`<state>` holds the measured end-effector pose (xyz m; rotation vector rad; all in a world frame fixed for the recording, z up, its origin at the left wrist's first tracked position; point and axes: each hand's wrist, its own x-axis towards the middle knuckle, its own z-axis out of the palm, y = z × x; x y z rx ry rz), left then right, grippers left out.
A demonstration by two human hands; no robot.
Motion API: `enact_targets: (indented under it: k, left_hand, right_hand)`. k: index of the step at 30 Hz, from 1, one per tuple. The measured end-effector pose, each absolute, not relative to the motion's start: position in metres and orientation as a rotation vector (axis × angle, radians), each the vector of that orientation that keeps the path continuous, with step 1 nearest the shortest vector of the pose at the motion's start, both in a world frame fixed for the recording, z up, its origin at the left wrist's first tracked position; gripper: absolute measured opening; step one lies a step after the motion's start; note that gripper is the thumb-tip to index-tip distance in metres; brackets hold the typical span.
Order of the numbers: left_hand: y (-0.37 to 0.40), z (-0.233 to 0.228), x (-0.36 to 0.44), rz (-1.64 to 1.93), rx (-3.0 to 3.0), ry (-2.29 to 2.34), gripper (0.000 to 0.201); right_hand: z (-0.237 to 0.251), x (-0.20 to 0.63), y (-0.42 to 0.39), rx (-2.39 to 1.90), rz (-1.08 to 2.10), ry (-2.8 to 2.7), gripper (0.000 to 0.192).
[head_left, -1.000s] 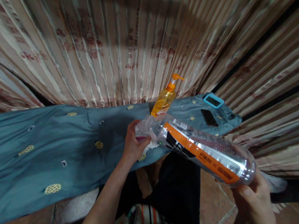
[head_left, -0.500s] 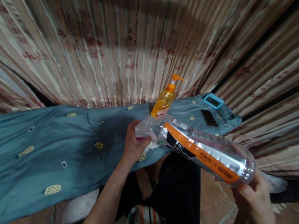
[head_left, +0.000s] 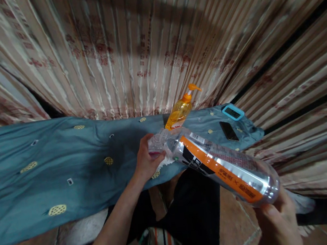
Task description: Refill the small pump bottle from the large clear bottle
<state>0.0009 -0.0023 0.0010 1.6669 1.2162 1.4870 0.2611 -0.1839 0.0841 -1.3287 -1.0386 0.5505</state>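
Note:
A large clear plastic bottle (head_left: 225,168) with an orange, black and silver label lies tilted, its neck pointing to the left and its base raised toward me. My right hand (head_left: 276,216) is closed around the base end. At the neck end, my left hand (head_left: 146,160) grips a small clear plastic container (head_left: 155,142) with some pink showing low on it. The bottle's neck meets or overlaps this container; whether they touch is unclear. Something white and crumpled, like tissue (head_left: 167,160), shows just below the neck. Behind stands a pump bottle (head_left: 179,111) of orange-yellow liquid.
A teal cloth with pineapple prints (head_left: 86,148) covers the narrow surface. On its right end lie a dark phone (head_left: 229,130) and a blue-framed digital clock (head_left: 233,111). Pleated curtains (head_left: 125,55) hang behind and to the right. Tiled floor shows below.
Both hands, the large bottle and the small container keep almost the same position. The whole view has shifted very slightly.

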Motion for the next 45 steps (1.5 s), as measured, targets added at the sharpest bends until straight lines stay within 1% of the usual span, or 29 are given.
enact_targets:
  k: [25, 30, 39, 45]
  left_hand:
    - [-0.003, 0.003, 0.0009, 1.486, 1.683, 1.234, 0.063]
    - [-0.0028, 0.001, 0.001, 1.481, 1.677, 1.233, 0.063]
    - [-0.0034, 0.0026, 0.0007, 1.478, 1.667, 1.232, 0.062]
    - [-0.0041, 0.0035, 0.0008, 1.483, 1.681, 1.236, 0.062]
  right_hand:
    - [0.0773, 0.2681, -0.1854, -1.353, 0.555, -1.063, 0.073]
    - [0.0767, 0.2683, -0.1849, -1.349, 0.556, -1.046, 0.068]
    - [0.0762, 0.2676, -0.1846, -1.355, 0.556, -1.047, 0.065]
    - [0.0758, 0.2677, -0.1811, -1.316, 0.548, -1.012, 0.069]
